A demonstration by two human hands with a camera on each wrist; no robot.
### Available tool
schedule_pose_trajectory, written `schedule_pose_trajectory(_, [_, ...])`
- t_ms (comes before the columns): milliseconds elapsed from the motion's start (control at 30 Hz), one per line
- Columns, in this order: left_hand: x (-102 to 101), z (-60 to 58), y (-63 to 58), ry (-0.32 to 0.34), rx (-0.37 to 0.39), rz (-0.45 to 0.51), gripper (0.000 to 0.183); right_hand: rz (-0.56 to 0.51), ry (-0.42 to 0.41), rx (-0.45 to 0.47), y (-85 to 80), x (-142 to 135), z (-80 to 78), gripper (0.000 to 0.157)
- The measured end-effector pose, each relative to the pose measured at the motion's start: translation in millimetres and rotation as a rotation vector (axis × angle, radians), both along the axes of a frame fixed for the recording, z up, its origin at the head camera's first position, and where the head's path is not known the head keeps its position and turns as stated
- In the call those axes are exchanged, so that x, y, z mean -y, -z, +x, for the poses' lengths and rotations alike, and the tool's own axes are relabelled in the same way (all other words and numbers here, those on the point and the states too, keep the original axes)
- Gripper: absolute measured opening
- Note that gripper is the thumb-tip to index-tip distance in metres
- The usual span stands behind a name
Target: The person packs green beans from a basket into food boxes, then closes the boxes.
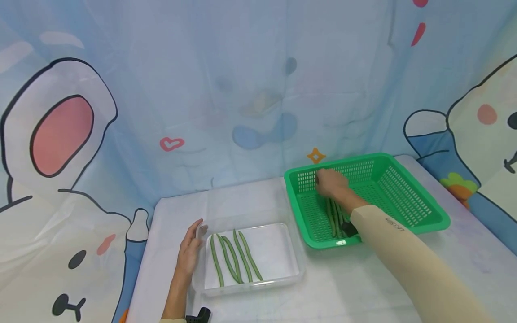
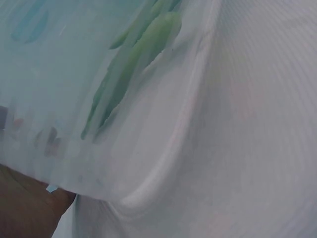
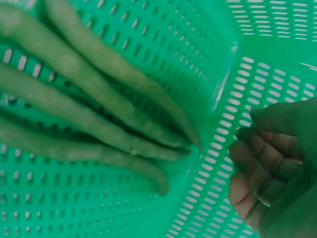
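Observation:
In the head view, my left hand (image 1: 188,251) grips the left wall of a clear plastic box (image 1: 278,283), its thumb by the rim. Several green beans (image 1: 236,258) lie side by side in that box. Through the box's wall, the left wrist view shows a blurred green bean (image 2: 143,49). My right hand (image 1: 332,183) is over the left part of a green plastic basket (image 1: 420,202). Seen from the right wrist, my right hand (image 3: 272,168) has loosely bent fingers with nothing between them. Beside it, apart from the fingers, more green beans (image 3: 94,74) lie in the basket.
A white cloth (image 1: 242,197) covers the table under box and basket. The basket stands right of the box, near the back edge. Behind the table hangs a printed curtain (image 1: 226,89). My right forearm (image 1: 408,255) crosses the basket's front rim.

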State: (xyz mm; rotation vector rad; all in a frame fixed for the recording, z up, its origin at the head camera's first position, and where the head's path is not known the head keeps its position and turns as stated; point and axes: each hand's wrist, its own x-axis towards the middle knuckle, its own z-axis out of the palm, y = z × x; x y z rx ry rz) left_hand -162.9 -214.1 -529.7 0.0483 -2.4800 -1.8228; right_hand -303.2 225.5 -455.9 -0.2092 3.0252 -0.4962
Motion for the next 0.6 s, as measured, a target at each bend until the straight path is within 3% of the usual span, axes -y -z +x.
schedule_pose_trajectory(133, [0, 0.4, 0.1, -0.002, -0.004, 0.006, 0.053, 0.047, 0.012, 0.072, 8.6, -5, -1.1, 0.015])
schedule_pose_trajectory(300, [0, 0.9, -1.0, 0.005, 0.004, 0.011, 0.054, 0.053, 0.014, 0.15, 14.0, -9, 0.4, 0.015])
schedule_pose_trajectory(600, [2, 0.0, 1.7, 0.027, -0.019, 0.063, 0.056, 0.064, -0.009, 0.16, 17.6, -7, -2.3, 0.016])
